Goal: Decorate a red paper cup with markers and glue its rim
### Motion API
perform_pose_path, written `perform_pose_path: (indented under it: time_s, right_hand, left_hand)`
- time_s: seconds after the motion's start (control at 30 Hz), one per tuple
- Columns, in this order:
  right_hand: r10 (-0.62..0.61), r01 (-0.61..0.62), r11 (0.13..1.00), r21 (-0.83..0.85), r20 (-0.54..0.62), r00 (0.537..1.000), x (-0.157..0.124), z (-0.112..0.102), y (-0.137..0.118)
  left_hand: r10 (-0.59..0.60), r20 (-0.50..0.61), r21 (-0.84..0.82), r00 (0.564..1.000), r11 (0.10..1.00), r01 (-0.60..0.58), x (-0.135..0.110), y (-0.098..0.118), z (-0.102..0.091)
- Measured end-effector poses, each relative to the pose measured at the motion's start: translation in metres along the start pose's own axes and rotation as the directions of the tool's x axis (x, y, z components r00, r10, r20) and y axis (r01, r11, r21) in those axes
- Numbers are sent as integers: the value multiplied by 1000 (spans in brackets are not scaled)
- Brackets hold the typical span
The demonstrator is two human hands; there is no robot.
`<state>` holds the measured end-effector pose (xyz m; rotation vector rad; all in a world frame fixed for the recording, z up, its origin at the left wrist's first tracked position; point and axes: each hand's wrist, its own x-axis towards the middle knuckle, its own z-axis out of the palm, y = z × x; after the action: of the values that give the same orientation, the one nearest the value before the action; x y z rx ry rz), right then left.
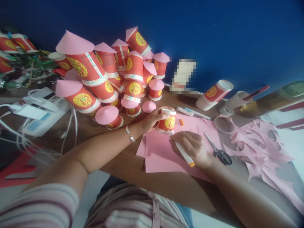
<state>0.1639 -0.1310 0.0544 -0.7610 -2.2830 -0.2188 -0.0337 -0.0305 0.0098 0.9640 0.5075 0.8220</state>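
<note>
My left hand is wrapped round a red paper cup with a yellow emblem and white rims. Pinched in my right hand is a white marker with an orange end; its tip side points at the cup's lower rim. Whether the tip touches the rim I cannot tell. Beneath both hands lie pink paper sheets. An orange marker cap rests on the paper just right of the cup. Black-handled scissors lie to the right of my right hand.
Red cups with pink cone tops are piled at the back left. A white power strip with cables is at the left. On the right are pink paper scraps, a tape roll and stacked cups. A blue wall rises behind.
</note>
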Motion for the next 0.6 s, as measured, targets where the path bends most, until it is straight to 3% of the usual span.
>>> perform_pose_path:
  time_s: [0.6]
  right_hand:
    - [8,-8,1000,-17,-22,1000,4,-2,-4]
  left_hand:
    - [28,18,0,999,1000,-28,2,1,2]
